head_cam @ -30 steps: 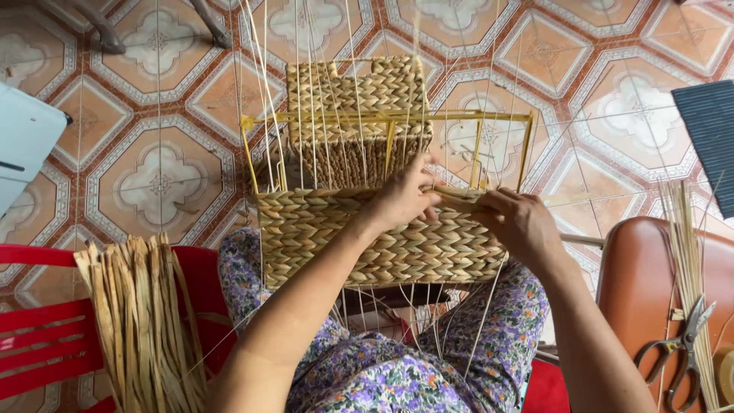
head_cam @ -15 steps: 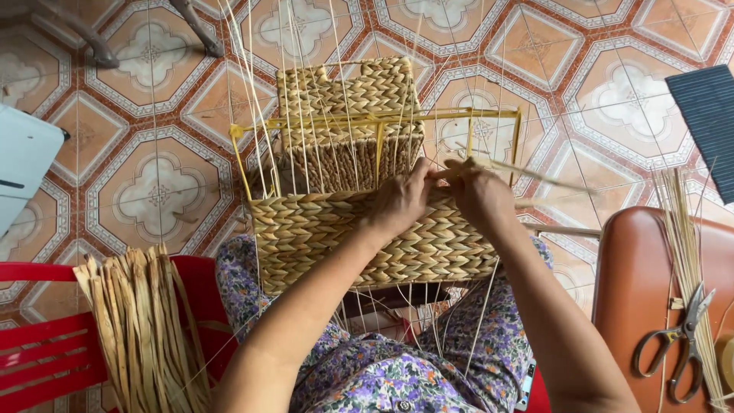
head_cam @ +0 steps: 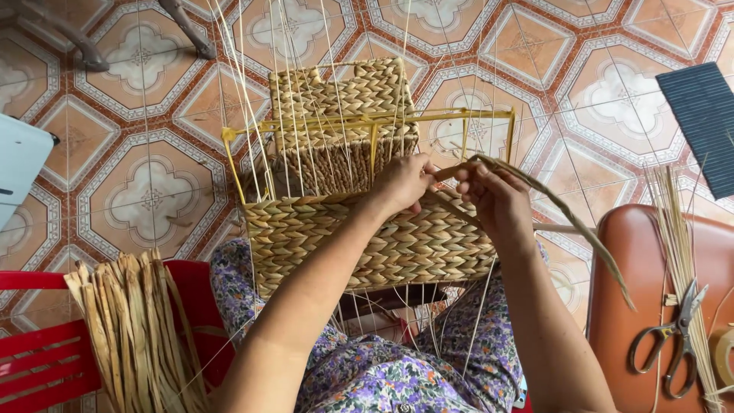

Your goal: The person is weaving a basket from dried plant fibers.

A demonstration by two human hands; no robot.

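Note:
A half-woven straw basket point(head_cam: 336, 237) on a yellow wire frame point(head_cam: 367, 121) rests on my lap, thin upright strands rising from it. My left hand point(head_cam: 404, 182) pinches the weave at the top edge of the near wall. My right hand point(head_cam: 489, 193) sits close beside it, gripping a long dried straw strand point(head_cam: 566, 222) that trails off to the right and down. Both hands meet at the top row of the braid.
A bundle of dried straw point(head_cam: 134, 329) lies on a red plastic stool point(head_cam: 38, 359) at lower left. Scissors point(head_cam: 673, 336) and thin reeds point(head_cam: 677, 237) rest on a brown seat point(head_cam: 634, 260) at right. A dark ribbed mat point(head_cam: 703, 115) lies on the patterned tile floor.
My right hand has moved left to join the left hand at the basket's top edge, and the loose straw strand now bends out to the right from it.

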